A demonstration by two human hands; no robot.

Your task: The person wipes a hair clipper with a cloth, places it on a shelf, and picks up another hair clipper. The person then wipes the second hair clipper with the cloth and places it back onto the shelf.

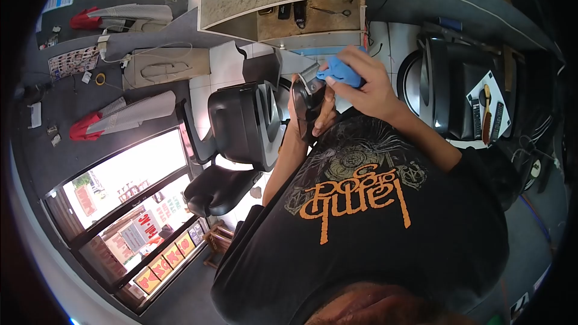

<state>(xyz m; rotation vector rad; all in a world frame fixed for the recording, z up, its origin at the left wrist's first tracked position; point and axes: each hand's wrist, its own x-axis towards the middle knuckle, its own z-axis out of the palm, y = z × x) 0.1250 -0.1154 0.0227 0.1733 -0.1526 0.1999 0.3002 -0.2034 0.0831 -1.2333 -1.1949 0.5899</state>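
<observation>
My left hand [326, 114] is wrapped round a dark hair clipper [304, 101], held upright in front of my chest with its silver blade end up. In my right hand [370, 81] a crumpled blue cloth [341, 72] is pinched between thumb and fingers. The cloth meets the edge of the clipper's blade. Part of the clipper's body is hidden behind the fingers of my left hand.
Ahead stands a worn counter [271, 1] whose open shelf holds dark clippers [299, 14] and scissors [331, 11]. A black barber chair [238, 126] is on the left. On the right, another black seat [448, 84] bears a white board [475, 93] with a brush [486, 123].
</observation>
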